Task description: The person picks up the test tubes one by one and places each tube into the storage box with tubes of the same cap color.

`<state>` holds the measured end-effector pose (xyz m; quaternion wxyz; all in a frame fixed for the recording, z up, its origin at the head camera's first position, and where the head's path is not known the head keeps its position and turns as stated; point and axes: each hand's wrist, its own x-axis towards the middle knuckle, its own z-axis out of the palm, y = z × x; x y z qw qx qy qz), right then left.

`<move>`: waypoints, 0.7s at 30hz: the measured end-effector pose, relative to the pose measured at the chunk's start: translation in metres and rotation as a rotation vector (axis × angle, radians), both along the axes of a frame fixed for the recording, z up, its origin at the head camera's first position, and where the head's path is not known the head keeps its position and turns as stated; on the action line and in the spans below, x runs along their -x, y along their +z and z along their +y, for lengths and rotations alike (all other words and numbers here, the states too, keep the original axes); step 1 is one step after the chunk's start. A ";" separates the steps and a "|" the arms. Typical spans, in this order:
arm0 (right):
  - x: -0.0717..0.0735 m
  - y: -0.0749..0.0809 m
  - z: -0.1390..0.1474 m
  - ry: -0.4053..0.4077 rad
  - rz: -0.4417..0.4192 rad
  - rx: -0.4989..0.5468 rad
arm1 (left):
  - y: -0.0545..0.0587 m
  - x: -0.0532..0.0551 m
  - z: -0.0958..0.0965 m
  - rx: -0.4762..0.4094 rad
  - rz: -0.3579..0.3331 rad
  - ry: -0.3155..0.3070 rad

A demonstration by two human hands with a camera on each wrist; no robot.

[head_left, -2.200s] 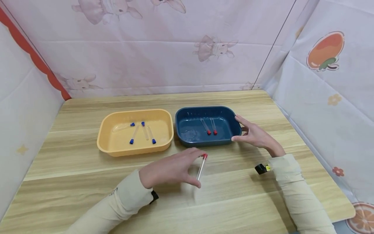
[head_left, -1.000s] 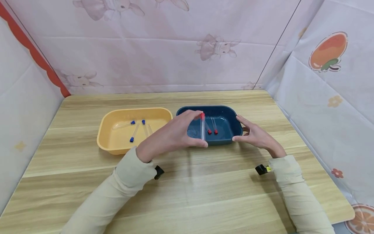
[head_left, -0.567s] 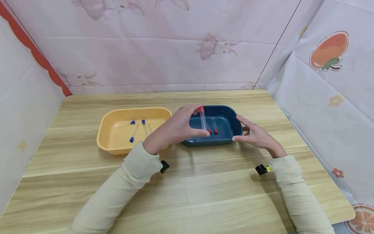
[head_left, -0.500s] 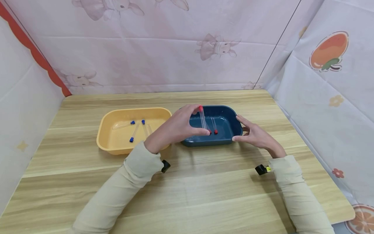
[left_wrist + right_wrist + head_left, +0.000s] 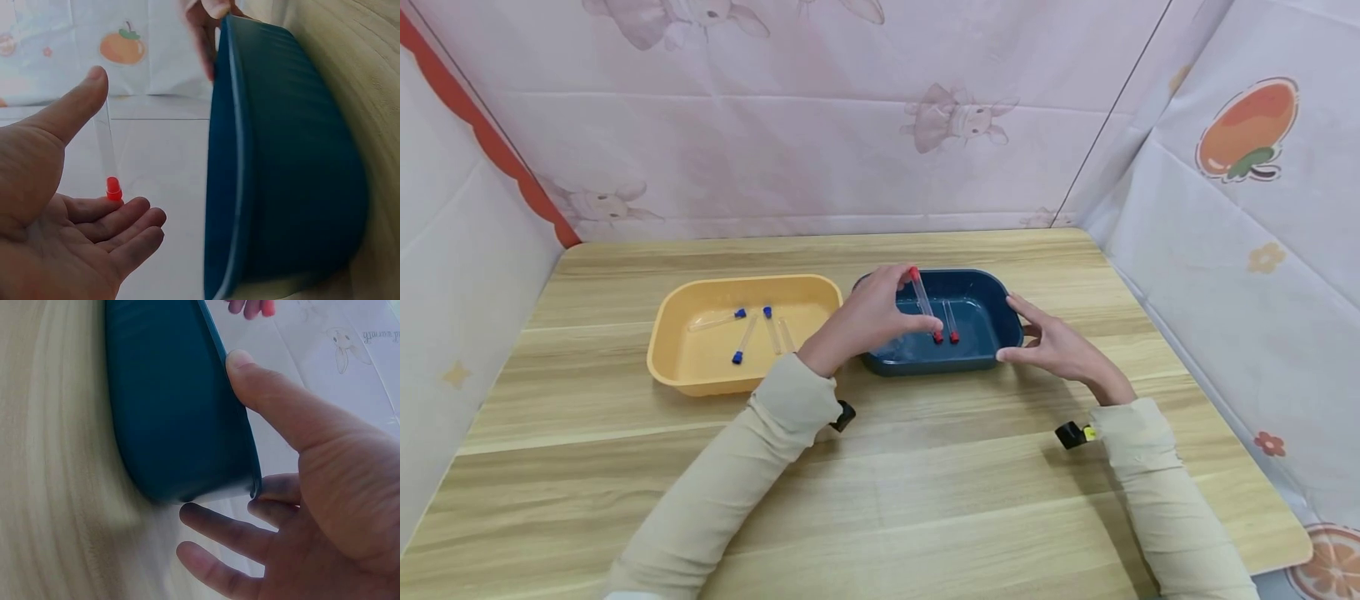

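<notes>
My left hand (image 5: 868,317) pinches a clear test tube with a red cap (image 5: 921,293) endwise, thumb at the bare end and a fingertip at the cap. In the left wrist view this test tube (image 5: 106,147) spans the gap from thumb to index finger, the other fingers loosely spread. The hand is over the left part of a dark blue tray (image 5: 936,367), where two more red-capped tubes (image 5: 951,321) lie. At the tray's right end, my right hand (image 5: 1060,350) grips the rim; in the right wrist view its thumb (image 5: 262,381) lies along the edge.
A yellow tray (image 5: 700,388) stands left of the blue one, holding several clear tubes with blue caps (image 5: 737,358). Both trays sit on a wood-grain table (image 5: 925,500). Printed cloth walls (image 5: 820,158) rise behind and at both sides.
My left hand has carried the red-capped tube from the table in front up and over the blue tray, tilting the tube on the way. My right hand has stayed at the tray's end.
</notes>
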<state>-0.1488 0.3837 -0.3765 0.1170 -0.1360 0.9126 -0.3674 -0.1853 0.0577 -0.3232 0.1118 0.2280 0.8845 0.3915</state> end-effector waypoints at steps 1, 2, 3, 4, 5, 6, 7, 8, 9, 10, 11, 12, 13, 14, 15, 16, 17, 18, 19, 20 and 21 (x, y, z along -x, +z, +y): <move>0.000 0.000 0.000 -0.001 -0.002 -0.001 | -0.002 0.002 0.001 -0.001 -0.003 0.000; 0.000 0.000 0.000 -0.002 -0.003 -0.002 | -0.004 0.003 0.003 0.004 -0.006 0.002; 0.000 0.000 0.001 -0.003 -0.005 -0.003 | -0.006 0.004 0.004 0.008 -0.009 0.003; 0.000 0.000 0.001 -0.005 -0.006 -0.004 | -0.008 0.005 0.005 0.013 -0.012 0.004; 0.000 0.000 0.001 -0.005 -0.006 -0.005 | -0.010 0.007 0.006 0.017 -0.013 0.005; 0.001 -0.001 0.001 -0.005 -0.006 -0.005 | -0.012 0.008 0.008 0.028 -0.014 0.008; 0.001 -0.001 0.001 -0.007 -0.007 -0.008 | -0.014 0.010 0.009 0.041 -0.014 0.012; 0.001 0.000 0.001 -0.007 -0.007 -0.012 | -0.016 0.011 0.010 0.053 -0.016 0.017; 0.001 -0.001 0.001 -0.008 -0.006 -0.014 | -0.018 0.013 0.010 0.063 -0.017 0.020; 0.001 0.000 0.001 -0.007 -0.006 -0.015 | -0.020 0.014 0.011 0.075 -0.016 0.023; 0.001 0.000 0.001 -0.007 -0.005 -0.016 | -0.022 0.016 0.012 0.089 -0.016 0.026; 0.001 0.000 0.001 -0.008 -0.005 -0.016 | -0.024 0.017 0.013 0.101 -0.016 0.029; 0.001 0.000 0.001 -0.007 -0.005 -0.016 | -0.026 0.018 0.014 0.111 -0.016 0.029; 0.001 0.000 0.001 -0.008 -0.004 -0.015 | -0.029 0.020 0.014 0.121 -0.015 0.027; 0.002 0.000 0.001 -0.008 -0.003 -0.014 | -0.030 0.021 0.015 0.131 -0.015 0.026; 0.002 0.000 0.001 -0.008 -0.002 -0.014 | -0.032 0.022 0.016 0.140 -0.015 0.024; 0.002 0.000 0.001 -0.007 -0.001 -0.012 | -0.034 0.022 0.016 0.149 -0.015 0.023; 0.003 -0.001 0.001 -0.007 -0.002 -0.011 | -0.035 0.023 0.017 0.156 -0.015 0.021; 0.003 -0.001 0.001 -0.005 -0.002 -0.008 | -0.036 0.024 0.017 0.162 -0.017 0.021; 0.003 -0.002 0.001 -0.007 -0.004 -0.006 | -0.036 0.024 0.017 0.167 -0.017 0.021; 0.003 -0.002 0.001 -0.006 -0.004 -0.005 | -0.037 0.025 0.018 0.170 -0.018 0.022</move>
